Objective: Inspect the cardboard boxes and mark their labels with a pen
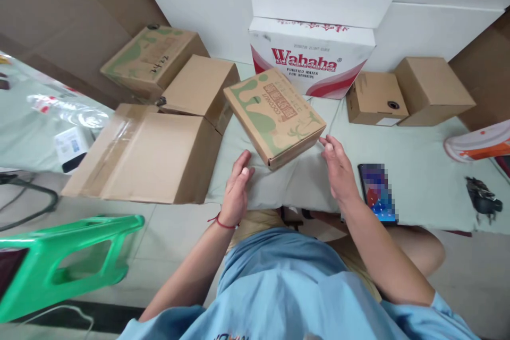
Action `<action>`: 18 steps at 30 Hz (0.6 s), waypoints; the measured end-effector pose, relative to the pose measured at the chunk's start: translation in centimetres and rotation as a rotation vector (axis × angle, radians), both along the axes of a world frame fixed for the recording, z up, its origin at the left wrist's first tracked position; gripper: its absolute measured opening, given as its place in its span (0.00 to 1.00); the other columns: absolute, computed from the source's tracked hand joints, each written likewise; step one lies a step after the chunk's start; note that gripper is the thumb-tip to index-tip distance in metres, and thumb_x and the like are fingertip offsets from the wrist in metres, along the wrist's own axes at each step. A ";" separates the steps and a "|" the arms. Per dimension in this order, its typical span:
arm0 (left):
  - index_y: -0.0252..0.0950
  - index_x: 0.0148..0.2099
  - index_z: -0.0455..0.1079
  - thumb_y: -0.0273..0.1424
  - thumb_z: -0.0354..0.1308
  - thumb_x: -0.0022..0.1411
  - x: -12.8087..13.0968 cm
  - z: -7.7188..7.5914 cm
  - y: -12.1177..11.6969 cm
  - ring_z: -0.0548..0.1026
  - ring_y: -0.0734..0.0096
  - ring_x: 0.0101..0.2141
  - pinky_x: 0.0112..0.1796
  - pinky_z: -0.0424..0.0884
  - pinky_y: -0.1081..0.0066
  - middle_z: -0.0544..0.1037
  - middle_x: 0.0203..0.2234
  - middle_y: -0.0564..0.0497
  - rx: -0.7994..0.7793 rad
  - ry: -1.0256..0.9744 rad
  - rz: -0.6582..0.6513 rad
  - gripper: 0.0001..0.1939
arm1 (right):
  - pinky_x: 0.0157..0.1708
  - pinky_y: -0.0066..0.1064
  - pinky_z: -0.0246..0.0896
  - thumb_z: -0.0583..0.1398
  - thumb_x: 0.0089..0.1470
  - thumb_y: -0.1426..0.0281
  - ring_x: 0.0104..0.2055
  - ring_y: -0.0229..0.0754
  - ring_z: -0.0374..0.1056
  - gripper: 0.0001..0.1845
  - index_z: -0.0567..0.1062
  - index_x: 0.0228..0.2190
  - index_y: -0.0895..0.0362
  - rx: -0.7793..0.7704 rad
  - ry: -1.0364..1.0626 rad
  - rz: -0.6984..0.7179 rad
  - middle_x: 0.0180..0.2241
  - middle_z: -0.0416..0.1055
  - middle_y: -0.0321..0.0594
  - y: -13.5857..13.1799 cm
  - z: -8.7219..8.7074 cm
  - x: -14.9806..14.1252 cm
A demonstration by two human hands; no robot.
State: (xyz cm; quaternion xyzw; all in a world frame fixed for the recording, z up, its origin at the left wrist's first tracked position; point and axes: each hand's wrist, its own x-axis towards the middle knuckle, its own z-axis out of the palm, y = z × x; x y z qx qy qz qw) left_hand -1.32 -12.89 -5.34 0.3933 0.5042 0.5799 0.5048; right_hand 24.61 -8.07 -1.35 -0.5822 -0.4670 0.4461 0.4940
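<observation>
A flat brown cardboard box (274, 117) with green printing and the word COCONUT lies at an angle on the cloth-covered table in front of me. My left hand (238, 188) is just short of its near left side, fingers stretched out and holding nothing. On the other side, my right hand (338, 167) has its fingers extended close to the box's right corner; whether a fingertip touches it I cannot tell. Neither hand grips the box. A phone (377, 192) with a lit, partly blurred screen lies to the right of my right forearm.
Several cardboard boxes stand at the left, the nearest a large taped box (159, 151). Behind is a white and red Wahaha carton (311, 58). Two brown boxes (432, 90) sit at the right, with keys (483, 196) nearer me. A green stool (79, 255) stands on the floor.
</observation>
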 end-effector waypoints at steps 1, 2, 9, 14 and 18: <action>0.47 0.67 0.77 0.56 0.58 0.73 0.1 -0.1 0.3 0.60 0.47 0.77 0.74 0.59 0.43 0.68 0.75 0.44 -0.022 0.024 -0.023 0.29 | 0.74 0.54 0.58 0.60 0.61 0.32 0.75 0.56 0.63 0.47 0.73 0.67 0.50 0.006 0.003 0.017 0.71 0.70 0.51 1.0 -0.1 -0.3; 0.45 0.64 0.80 0.58 0.57 0.73 0.2 -0.2 0.5 0.60 0.47 0.77 0.76 0.53 0.43 0.70 0.73 0.44 -0.029 0.054 -0.064 0.30 | 0.75 0.54 0.58 0.60 0.59 0.31 0.75 0.57 0.63 0.49 0.73 0.66 0.51 0.012 -0.014 0.019 0.71 0.69 0.52 1.9 -0.2 -0.5; 0.45 0.66 0.77 0.60 0.56 0.73 2.0 -1.7 0.7 0.59 0.52 0.77 0.78 0.48 0.47 0.71 0.73 0.45 0.010 0.200 -0.102 0.33 | 0.75 0.57 0.55 0.59 0.52 0.26 0.76 0.59 0.61 0.58 0.69 0.69 0.52 0.135 -0.177 -0.128 0.74 0.63 0.56 8.6 -0.6 -0.2; 0.44 0.78 0.62 0.59 0.51 0.76 2.4 -2.2 1.6 0.52 0.55 0.80 0.78 0.48 0.50 0.57 0.80 0.44 -0.046 0.152 -0.037 0.39 | 0.69 0.52 0.63 0.63 0.55 0.32 0.62 0.55 0.74 0.42 0.80 0.55 0.50 0.131 -0.143 0.129 0.57 0.81 0.46 10.9 0.7 -0.1; 0.46 0.78 0.63 0.55 0.55 0.76 1.8 0.3 -0.4 0.51 0.56 0.80 0.79 0.44 0.52 0.57 0.80 0.47 -0.003 0.239 -0.138 0.36 | 0.63 0.49 0.70 0.68 0.56 0.40 0.52 0.53 0.77 0.30 0.81 0.45 0.51 0.033 -0.137 0.040 0.46 0.84 0.41 6.8 1.5 0.6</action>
